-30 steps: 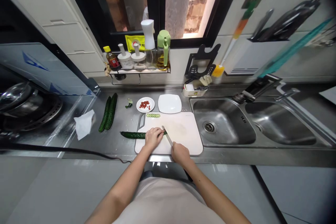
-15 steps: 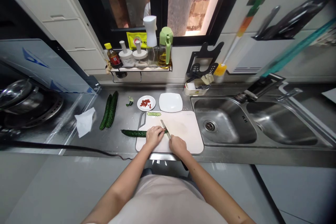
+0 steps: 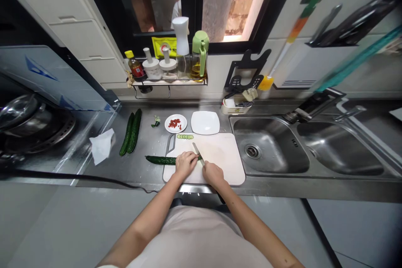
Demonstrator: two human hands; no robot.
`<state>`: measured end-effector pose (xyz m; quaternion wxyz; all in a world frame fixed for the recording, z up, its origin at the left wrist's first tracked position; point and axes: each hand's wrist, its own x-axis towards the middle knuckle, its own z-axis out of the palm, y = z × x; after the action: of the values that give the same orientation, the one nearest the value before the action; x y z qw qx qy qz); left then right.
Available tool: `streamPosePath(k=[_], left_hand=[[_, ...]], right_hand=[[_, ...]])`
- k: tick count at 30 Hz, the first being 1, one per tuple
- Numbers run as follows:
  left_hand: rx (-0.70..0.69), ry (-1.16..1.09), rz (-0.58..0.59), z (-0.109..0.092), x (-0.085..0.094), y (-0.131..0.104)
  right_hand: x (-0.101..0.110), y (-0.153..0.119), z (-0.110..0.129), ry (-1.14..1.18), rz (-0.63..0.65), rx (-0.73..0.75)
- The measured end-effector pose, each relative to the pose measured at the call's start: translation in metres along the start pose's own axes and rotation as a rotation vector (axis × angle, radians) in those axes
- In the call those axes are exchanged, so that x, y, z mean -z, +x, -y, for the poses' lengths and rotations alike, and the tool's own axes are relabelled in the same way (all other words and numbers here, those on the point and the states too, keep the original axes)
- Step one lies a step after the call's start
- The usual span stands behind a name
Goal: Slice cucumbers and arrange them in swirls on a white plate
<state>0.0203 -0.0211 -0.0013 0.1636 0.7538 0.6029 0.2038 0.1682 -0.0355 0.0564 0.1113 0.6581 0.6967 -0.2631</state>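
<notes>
A long green cucumber [image 3: 161, 160] lies crosswise over the left part of the white cutting board [image 3: 224, 155], its tail end past the board's edge. Curled over it near the right end is my left hand [image 3: 186, 163], fingers bent and closed on it. My right hand [image 3: 213, 173] grips a kitchen knife [image 3: 197, 152], whose blade slants across the cucumber just right of my left fingertips. The knife's handle is mostly covered by my hand. Several thin cucumber slices [image 3: 185, 136] form a row at the board's upper left.
Behind the board stand a white plate with chopped red pieces [image 3: 175, 124] and a bare white dish [image 3: 205, 122]. Two whole cucumbers [image 3: 130, 131] and a crumpled paper towel [image 3: 102, 145] lie to the left. A double sink [image 3: 270, 146] is on the right; a seasoning rack [image 3: 171, 81] hangs behind.
The whole view has shifted very slightly. Both hands, the knife and the cucumber keep nearly the same places on the board.
</notes>
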Motion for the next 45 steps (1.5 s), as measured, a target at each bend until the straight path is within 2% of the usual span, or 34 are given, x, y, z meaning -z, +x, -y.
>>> streamPosePath(k=[21, 45], left_hand=[[-0.004, -0.009, -0.002, -0.001, 0.000, 0.000], [-0.015, 0.003, -0.014, 0.000, 0.001, 0.000]], right_hand=[[0.005, 0.000, 0.001, -0.025, 0.049, -0.010], [-0.004, -0.030, -0.020, -0.037, 0.082, -0.010]])
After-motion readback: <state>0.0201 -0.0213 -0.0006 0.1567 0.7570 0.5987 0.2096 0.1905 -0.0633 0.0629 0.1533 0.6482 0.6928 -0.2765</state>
